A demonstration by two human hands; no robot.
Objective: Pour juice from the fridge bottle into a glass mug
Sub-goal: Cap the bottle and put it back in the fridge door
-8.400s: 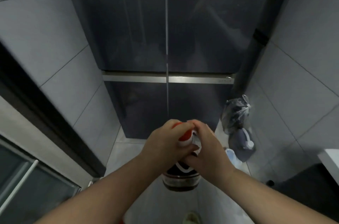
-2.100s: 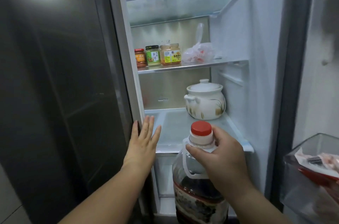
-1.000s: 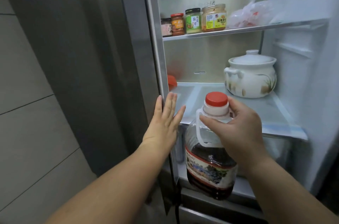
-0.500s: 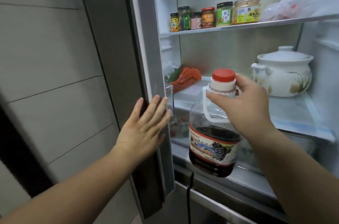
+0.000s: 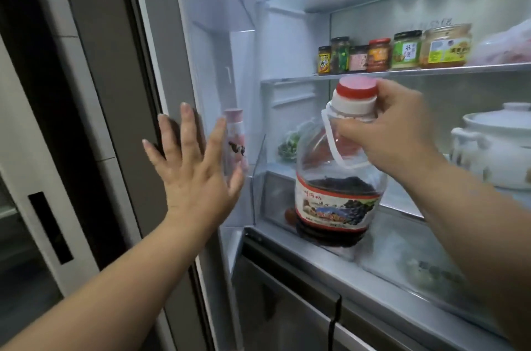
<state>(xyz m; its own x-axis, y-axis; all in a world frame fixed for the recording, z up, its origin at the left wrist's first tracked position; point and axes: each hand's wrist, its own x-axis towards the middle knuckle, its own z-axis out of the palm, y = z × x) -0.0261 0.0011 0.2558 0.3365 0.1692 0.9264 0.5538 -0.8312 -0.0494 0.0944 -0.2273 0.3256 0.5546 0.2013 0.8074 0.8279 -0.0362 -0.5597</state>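
We count six jars (image 5: 379, 55) at two o'clock, one lidded ceramic pot (image 5: 500, 149) at three o'clock, one juice bottle (image 5: 339, 201) at four o'clock and one small pink bottle (image 5: 235, 126) at ten o'clock. We see two hands: the left hand (image 5: 195, 175) at eight o'clock, the right hand (image 5: 402, 135) at three o'clock.

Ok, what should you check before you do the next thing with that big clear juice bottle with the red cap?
1. Red cap on the clear plastic juice bottle: on, ok; tightness cannot tell.
2. Right hand grips the bottle's neck and white handle: ok.
3. Left hand flat against the open grey fridge door: ok.
4. Bottle's base resting on the glass shelf: cannot tell.
5. White lidded ceramic pot stands apart from the bottle: ok.
6. Glass mug ready: cannot tell, none in view.
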